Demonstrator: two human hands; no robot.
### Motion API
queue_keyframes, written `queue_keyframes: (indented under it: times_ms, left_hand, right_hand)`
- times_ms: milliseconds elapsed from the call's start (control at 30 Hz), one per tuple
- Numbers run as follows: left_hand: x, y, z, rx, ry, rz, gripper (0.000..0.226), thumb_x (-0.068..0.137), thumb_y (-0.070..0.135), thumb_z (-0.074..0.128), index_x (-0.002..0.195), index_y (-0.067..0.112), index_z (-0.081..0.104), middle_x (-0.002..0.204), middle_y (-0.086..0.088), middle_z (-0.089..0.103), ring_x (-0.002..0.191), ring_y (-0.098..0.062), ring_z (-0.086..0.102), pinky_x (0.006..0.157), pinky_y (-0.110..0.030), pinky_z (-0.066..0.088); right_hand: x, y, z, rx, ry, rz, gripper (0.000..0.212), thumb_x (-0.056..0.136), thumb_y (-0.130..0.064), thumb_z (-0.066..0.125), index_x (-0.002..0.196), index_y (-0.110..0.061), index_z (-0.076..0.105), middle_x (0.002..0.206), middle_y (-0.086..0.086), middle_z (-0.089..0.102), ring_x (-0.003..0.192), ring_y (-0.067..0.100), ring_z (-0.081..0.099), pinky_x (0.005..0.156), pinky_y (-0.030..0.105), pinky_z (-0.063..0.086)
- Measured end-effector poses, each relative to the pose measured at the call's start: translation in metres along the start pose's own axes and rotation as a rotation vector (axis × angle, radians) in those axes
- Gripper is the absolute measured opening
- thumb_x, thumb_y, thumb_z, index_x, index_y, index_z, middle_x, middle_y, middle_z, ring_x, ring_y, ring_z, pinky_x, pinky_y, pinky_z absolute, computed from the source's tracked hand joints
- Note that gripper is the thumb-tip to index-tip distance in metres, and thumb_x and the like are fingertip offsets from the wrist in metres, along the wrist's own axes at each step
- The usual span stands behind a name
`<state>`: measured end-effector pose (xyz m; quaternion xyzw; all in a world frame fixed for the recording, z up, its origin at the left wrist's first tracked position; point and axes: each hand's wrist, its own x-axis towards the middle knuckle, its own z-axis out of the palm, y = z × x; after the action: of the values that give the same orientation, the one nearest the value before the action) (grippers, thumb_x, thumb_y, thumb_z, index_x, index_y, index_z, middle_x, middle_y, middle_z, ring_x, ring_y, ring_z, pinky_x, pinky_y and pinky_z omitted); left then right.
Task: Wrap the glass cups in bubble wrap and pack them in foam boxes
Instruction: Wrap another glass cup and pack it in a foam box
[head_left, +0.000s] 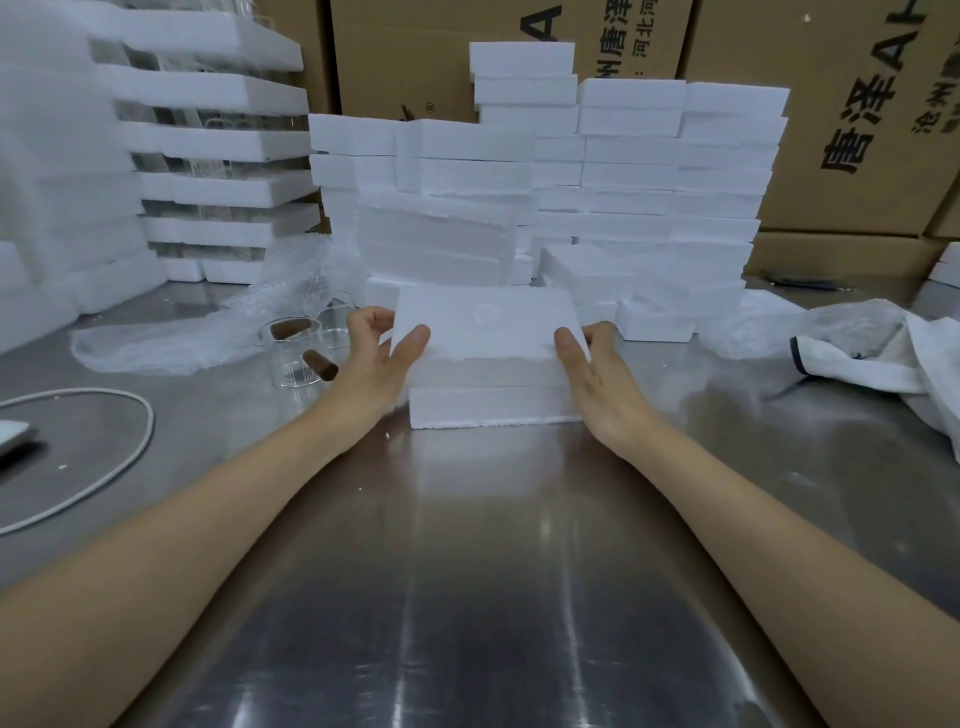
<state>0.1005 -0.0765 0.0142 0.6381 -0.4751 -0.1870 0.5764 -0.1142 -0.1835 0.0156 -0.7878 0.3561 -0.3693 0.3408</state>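
A white foam box (493, 405) stands on the steel table in front of me, and a white foam lid (488, 327) lies on top of it, slightly tilted. My left hand (376, 353) grips the lid's left edge, thumb on top and fingers curled round the far corner. My right hand (592, 369) holds the lid's right edge with its thumb on top. The box's contents are hidden. Two glass cups with brown handles (296, 358) stand just left of my left hand. Bubble wrap (208, 338) lies behind them.
Stacks of foam boxes (649, 208) rise behind the box, with more foam trays (208, 156) at the back left. Cardboard cartons (857, 130) stand behind those. A white plastic bag (883, 353) lies at the right, a white cord (104, 467) and a flat object at the left.
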Motion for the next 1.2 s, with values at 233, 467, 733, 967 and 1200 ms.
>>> queue_keyframes:
  times_ms: [233,467,733,967,1200]
  left_hand:
    - [-0.012,0.006,0.001,0.114,-0.187,0.01,0.091,0.074,0.071,0.036,0.15,0.042,-0.004,0.158,0.016,0.004,0.146,-0.009,0.009,0.114,-0.028,0.012]
    - [-0.008,0.001,0.002,0.076,-0.186,0.04,0.087,0.077,0.08,0.041,0.148,0.049,0.002,0.143,0.028,0.015,0.101,0.042,0.011,0.104,-0.022,0.012]
    - [-0.006,-0.001,-0.006,0.084,-0.242,0.026,0.099,0.06,0.094,0.039,0.146,0.054,0.009,0.145,0.025,0.019,0.128,0.01,0.016,0.105,-0.025,0.014]
    - [-0.008,0.001,-0.002,0.214,-0.236,0.098,0.102,0.064,0.081,0.045,0.15,0.041,0.007,0.115,0.049,0.017,0.122,0.011,0.02,0.101,-0.013,0.019]
    - [-0.011,0.001,-0.005,0.268,-0.265,0.081,0.111,0.064,0.061,0.068,0.15,0.04,0.001,0.121,0.042,0.027,0.093,0.019,0.046,0.068,0.01,0.032]
  right_hand:
    - [-0.003,-0.004,-0.003,0.101,-0.001,-0.066,0.056,0.098,-0.054,0.028,0.15,-0.039,0.013,0.143,-0.022,0.028,0.125,-0.011,0.023,0.1,0.013,0.017]
    - [-0.001,0.0,-0.007,0.128,-0.01,-0.021,0.049,0.101,-0.05,0.025,0.147,-0.035,0.03,0.148,-0.019,0.032,0.129,-0.006,0.029,0.104,0.015,0.019]
    - [0.01,0.007,-0.008,0.136,-0.007,0.091,0.022,0.096,-0.048,0.026,0.111,-0.052,0.042,0.1,-0.035,0.045,0.089,-0.017,0.044,0.074,0.012,0.031]
    - [0.016,0.01,-0.009,0.194,-0.029,0.125,0.02,0.076,-0.052,0.028,0.088,-0.059,0.042,0.106,-0.019,0.052,0.099,0.006,0.052,0.082,0.028,0.038]
    - [0.014,0.014,-0.01,0.224,-0.051,0.088,0.035,0.078,-0.06,0.024,0.101,-0.071,0.049,0.101,-0.047,0.052,0.108,-0.008,0.049,0.089,0.024,0.04]
